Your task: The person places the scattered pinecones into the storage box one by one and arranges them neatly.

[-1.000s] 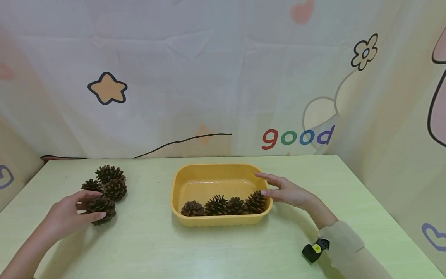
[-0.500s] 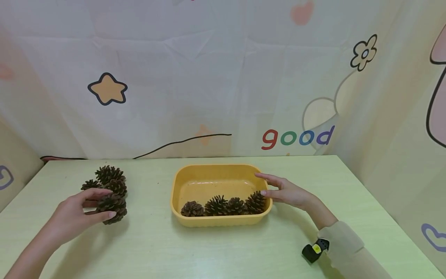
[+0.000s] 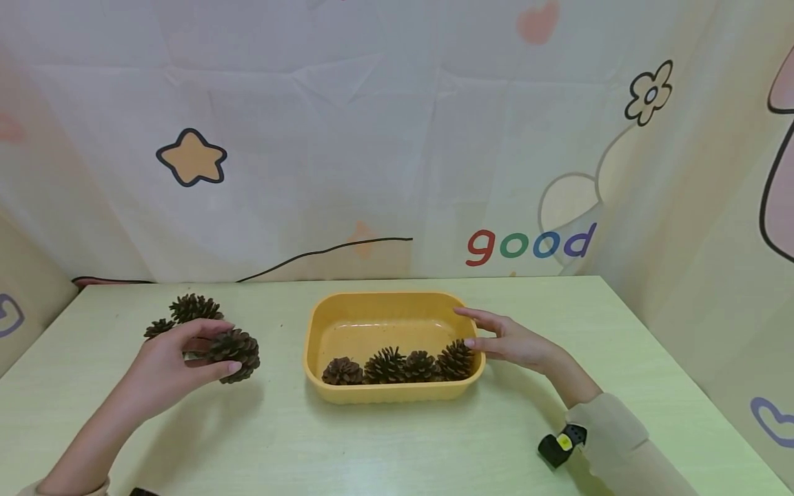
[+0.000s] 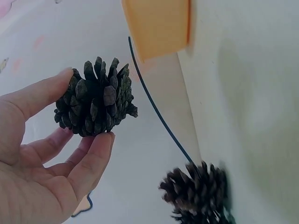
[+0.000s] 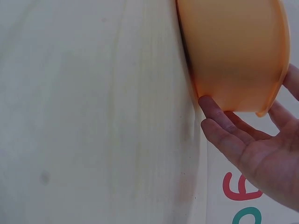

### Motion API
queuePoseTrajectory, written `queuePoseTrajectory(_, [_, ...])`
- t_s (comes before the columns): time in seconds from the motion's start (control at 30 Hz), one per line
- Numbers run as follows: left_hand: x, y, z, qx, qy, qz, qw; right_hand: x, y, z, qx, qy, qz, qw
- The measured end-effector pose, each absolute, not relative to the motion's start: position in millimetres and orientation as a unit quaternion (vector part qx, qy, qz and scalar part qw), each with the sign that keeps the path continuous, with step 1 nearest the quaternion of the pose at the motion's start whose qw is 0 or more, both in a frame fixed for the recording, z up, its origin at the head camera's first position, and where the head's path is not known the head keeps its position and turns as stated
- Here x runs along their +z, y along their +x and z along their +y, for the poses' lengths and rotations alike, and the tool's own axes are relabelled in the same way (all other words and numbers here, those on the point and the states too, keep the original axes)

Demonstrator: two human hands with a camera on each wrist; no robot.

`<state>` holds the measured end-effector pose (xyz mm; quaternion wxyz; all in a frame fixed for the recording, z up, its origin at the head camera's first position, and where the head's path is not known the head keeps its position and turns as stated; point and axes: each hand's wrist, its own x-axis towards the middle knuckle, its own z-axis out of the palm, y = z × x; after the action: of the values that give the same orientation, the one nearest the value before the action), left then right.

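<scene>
My left hand [image 3: 167, 368] holds a brown pine cone [image 3: 240, 357] off the table, thumb on one side and fingers on the other. In the left wrist view the cone's [image 4: 96, 100] open scales and short stem show. Behind that hand lie more pine cones [image 3: 195, 308], partly hidden by it. A yellow plastic tub [image 3: 397, 393] stands mid-table with several pine cones [image 3: 386, 365] lined up along its near side. My right hand [image 3: 517, 342] grips the tub's right end, some fingertips over the rim and others against the outer wall, as the right wrist view shows.
The pale green table [image 3: 279, 441] runs back to a printed cloth [image 3: 347, 158] hanging behind it. Another cloth side hangs at the right. A small black device [image 3: 561, 444] sits at my right wrist by the sleeve.
My left hand has lifted the pine cone from beside the pile and carried it right, towards the tub. The right hand and the tub have stayed in place.
</scene>
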<state>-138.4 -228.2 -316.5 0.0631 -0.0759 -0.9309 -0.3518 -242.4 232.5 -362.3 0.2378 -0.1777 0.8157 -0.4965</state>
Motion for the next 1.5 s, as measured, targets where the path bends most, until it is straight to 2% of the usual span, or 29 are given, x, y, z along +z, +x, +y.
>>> queuePoseTrajectory(0.63, [-300,-158,-172,-0.404,-0.13,-0.903,0.061,-360,-242,232,-0.498,-0.189,0.812,0.239])
queuePoseTrajectory(1.07, [-303,-179,-134,-0.439,-0.173,-0.88,0.061,-359,-241,233,-0.496,-0.186,0.814,0.238])
queuePoseTrajectory(1.5, [-309,-196,-90,-0.445,-0.177,-0.876,0.06,-360,-241,233,-0.495,-0.185,0.815,0.237])
